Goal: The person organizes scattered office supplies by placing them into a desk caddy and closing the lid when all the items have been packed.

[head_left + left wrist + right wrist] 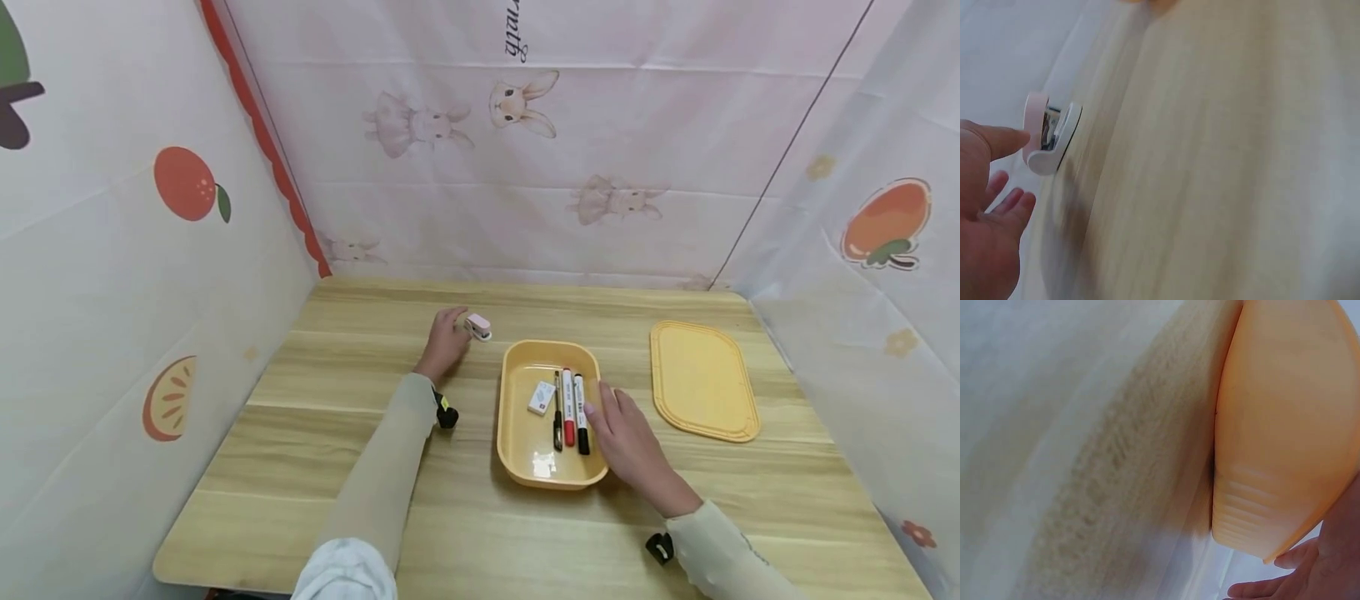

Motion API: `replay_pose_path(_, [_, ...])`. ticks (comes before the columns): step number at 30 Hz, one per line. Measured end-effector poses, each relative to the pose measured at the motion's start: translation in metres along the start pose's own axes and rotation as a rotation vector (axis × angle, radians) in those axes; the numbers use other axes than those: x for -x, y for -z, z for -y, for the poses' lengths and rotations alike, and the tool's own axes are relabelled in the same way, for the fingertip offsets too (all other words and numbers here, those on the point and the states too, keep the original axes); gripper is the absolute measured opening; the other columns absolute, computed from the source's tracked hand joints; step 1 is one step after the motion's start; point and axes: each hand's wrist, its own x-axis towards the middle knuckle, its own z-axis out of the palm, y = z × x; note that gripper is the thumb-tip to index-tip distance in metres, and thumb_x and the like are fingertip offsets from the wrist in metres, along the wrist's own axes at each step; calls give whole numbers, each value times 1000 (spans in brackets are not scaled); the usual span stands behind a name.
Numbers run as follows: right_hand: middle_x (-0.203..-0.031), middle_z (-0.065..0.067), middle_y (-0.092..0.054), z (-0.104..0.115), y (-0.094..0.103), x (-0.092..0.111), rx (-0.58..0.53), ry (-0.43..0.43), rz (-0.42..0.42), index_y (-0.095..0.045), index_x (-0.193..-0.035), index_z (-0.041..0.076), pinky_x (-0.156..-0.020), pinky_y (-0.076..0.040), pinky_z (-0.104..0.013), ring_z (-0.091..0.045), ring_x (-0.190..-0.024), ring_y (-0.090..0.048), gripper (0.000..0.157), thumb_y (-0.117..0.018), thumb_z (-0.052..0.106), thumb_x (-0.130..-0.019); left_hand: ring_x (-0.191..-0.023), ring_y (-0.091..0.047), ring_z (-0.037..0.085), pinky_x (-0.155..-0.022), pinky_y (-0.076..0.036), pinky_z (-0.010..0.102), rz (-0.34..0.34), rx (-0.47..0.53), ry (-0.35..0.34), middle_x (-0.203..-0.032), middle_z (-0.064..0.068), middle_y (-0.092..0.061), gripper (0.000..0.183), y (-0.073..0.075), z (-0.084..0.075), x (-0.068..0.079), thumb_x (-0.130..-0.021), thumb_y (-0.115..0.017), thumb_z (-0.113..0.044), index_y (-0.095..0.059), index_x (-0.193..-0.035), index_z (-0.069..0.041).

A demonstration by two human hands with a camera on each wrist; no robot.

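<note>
A small pink-and-white stapler (478,326) stands on the table beside the fingers of my left hand (444,340). In the left wrist view, one extended finger is right at the pink top of the stapler (1036,125), and the other fingers are held apart below it. My right hand (630,437) holds the right rim of a yellow plastic box (510,450), its thumb over the edge. Inside the box lie a white eraser-like block (542,397), a black pen (557,417), a red marker (568,412) and a black marker (581,417).
A flat yellow lid (705,379) lies on the wooden table (465,533) to the right of the box. Printed cloth walls (450,233) enclose the table at the back and on both sides.
</note>
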Motion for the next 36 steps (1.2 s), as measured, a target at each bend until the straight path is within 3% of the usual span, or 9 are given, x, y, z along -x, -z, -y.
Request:
replay_pose_path(5, [-160, -32, -23, -2, 0, -1, -5, 0, 0, -18, -161, 5, -118, -21, -66, -52, -146, -24, 79, -21, 60, -105, -135, -42, 39, -114, -37, 55, 40, 8, -8, -150, 24, -39, 56, -1, 12, -13, -92, -60, 0, -49, -147, -5])
replay_pose_path(9, [-159, -32, -24, -2, 0, -1, -2, 7, -6, -19, -160, 4, -118, -23, -65, -51, -145, -26, 81, -20, 62, -104, -140, -38, 39, -117, -34, 53, 84, 7, -9, -153, 25, -38, 59, -4, 12, -18, -90, -58, 2, -47, -148, -2])
replay_pose_path(15, [-159, -32, -25, -1, 1, 0, -12, 7, -10, -18, -161, 4, -117, -23, -66, -52, -145, -27, 74, -26, 55, -107, -138, -44, 35, -114, -39, 49, 132, 0, -3, -155, 20, -39, 56, -9, 11, -21, -97, -59, -3, -45, -150, -5])
replay_pose_path(23, [-159, -32, -25, 1, 2, 0, -7, 5, -5, -17, -160, 3, -118, -23, -65, -51, -145, -26, 73, -27, 52, -108, -131, -51, 31, -110, -43, 47, 141, 5, 3, -149, 15, -49, 50, -9, 12, -19, -99, -59, -6, -49, -149, -8])
replay_pose_path(36, [-158, -32, -27, 0, -1, -1, -7, 24, -10, -19, -160, 2, -117, -24, -65, -51, -144, -28, 78, -23, 58, -106, -118, -56, 32, -103, -47, 47, 148, -50, -63, -132, 19, -56, 46, -3, 14, -13, -95, -67, -10, -58, -140, -4])
